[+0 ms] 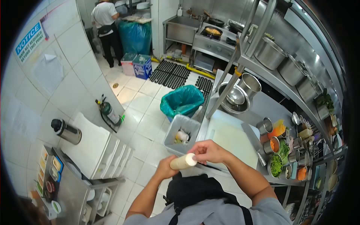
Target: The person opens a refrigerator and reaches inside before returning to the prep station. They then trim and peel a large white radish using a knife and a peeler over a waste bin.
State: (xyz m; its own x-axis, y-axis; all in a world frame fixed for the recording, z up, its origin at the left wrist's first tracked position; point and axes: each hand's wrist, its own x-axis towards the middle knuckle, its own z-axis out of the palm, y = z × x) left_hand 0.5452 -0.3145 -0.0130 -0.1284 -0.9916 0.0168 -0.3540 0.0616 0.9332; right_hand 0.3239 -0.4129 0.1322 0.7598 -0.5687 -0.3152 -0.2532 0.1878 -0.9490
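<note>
My left hand (165, 168) is wrapped round a pale cream cylinder (180, 162), held tilted in front of my black apron. Its round end is bright white; whether it is a bottle with a cap or a peeled vegetable I cannot make out. The fingers of my right hand (210, 151) are curled and pinch at the rim of that white end. Just beyond both hands stands a grey bin (170, 133) with scraps and a whitish item inside. A white cutting board (232, 137) lies on the counter to the right, with a large knife (252, 139) along its edge.
Metal bowls (236, 93) and containers of cut vegetables, such as green beans (276, 165), line the right counter. A teal-lined bin (182, 101) stands on the floor ahead. At left are a fire extinguisher (110, 114) and thermos (66, 131). A person (105, 32) stands far off.
</note>
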